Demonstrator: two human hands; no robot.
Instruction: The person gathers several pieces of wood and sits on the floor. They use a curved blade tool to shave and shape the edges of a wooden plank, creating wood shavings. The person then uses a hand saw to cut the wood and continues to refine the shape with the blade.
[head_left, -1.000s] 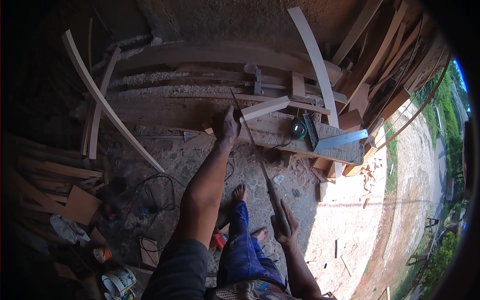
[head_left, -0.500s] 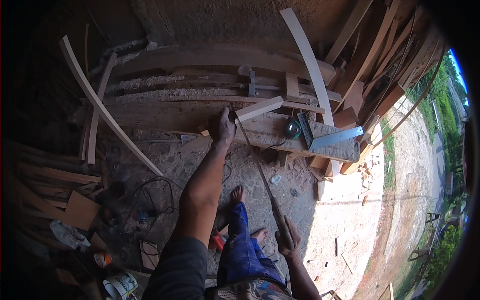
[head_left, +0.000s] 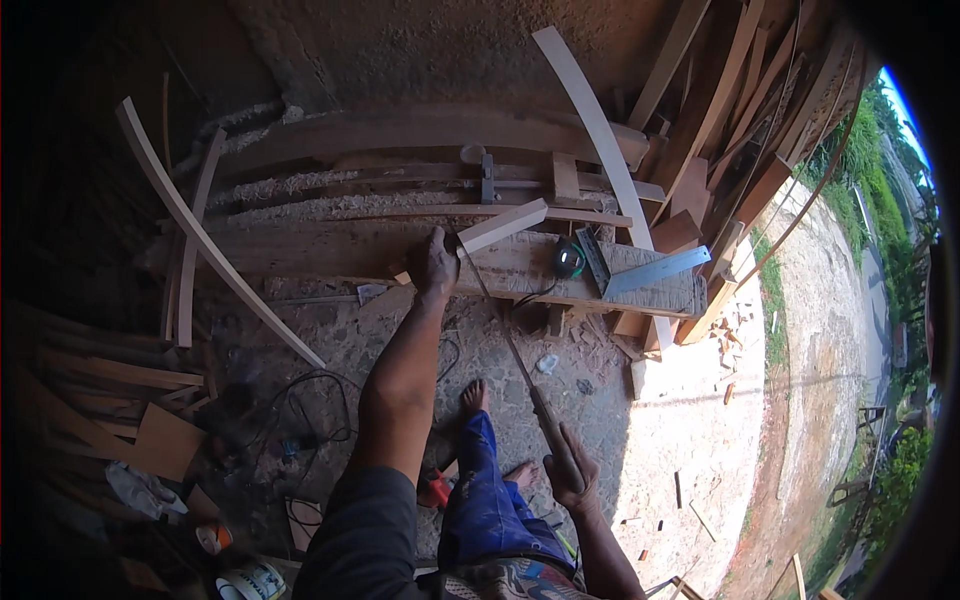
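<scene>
My left hand is closed over a short, pale wooden piece, pressing it on the workbench plank. A small end of the piece shows left of the hand. Seen nearly edge-on, a handsaw slants across the piece right beside my left thumb. Its handle is in my right hand, low and to the right, with the fingers wrapped round it. How deep the blade sits in the wood cannot be made out. On the plank to the right lie a tape measure and a try square.
A clamp and shavings lie behind the plank. Long curved strips lean at the left, another at the right. Boards are stacked far right. A cable and a red tool lie on the floor near my feet.
The view has shifted slightly, so the bench appears farther left and lower. My right hand has pushed the saw a little forward toward the bench. My left hand stays on the wooden piece.
</scene>
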